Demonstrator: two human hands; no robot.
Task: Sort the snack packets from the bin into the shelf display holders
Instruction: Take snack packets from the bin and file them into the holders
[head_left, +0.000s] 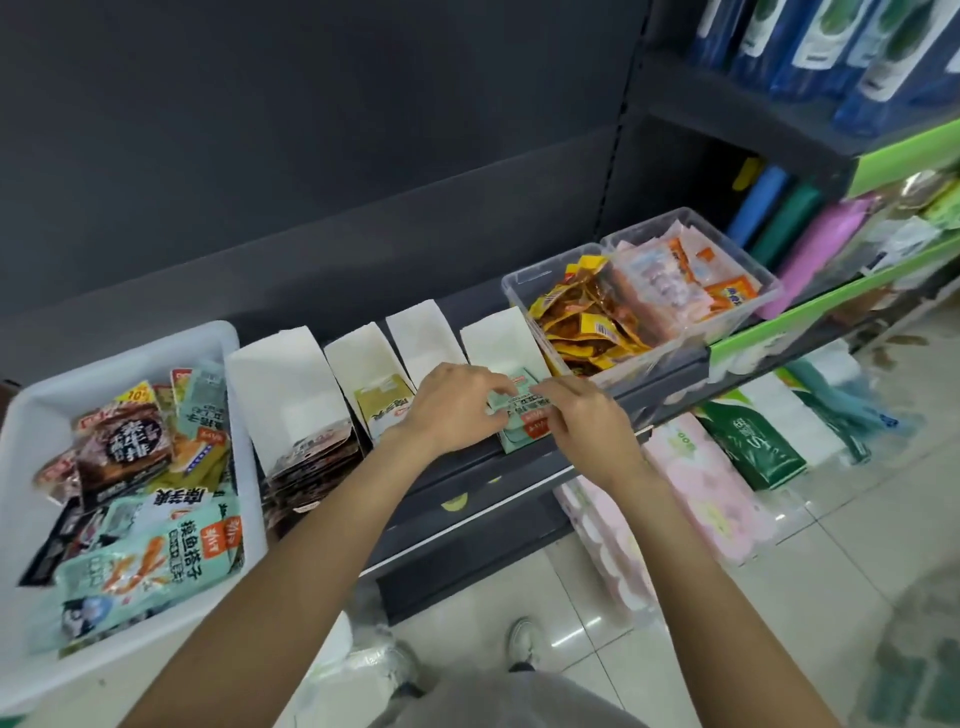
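Observation:
A white bin (31, 415) at the left holds several snack packets, mint-green (150, 566) and dark brown (124, 447) among them. White card display holders stand in a row on the dark shelf. The leftmost holder (280, 374) holds dark packets; the second (363, 358) holds olive ones; the third (421, 332) looks empty. My left hand (452, 405) and my right hand (587, 415) both pinch a mint-green packet (524, 408) over the front of the fourth holder (498, 338), where similar green packets sit.
Two clear tubs stand right of the holders, one (519, 291) with yellow packets, the other (758, 270) with pink and orange ones. Tissue packs (717, 499) sit on the lower shelf. Green-edged shelving (904, 161) with goods rises at the right. Tiled floor lies below.

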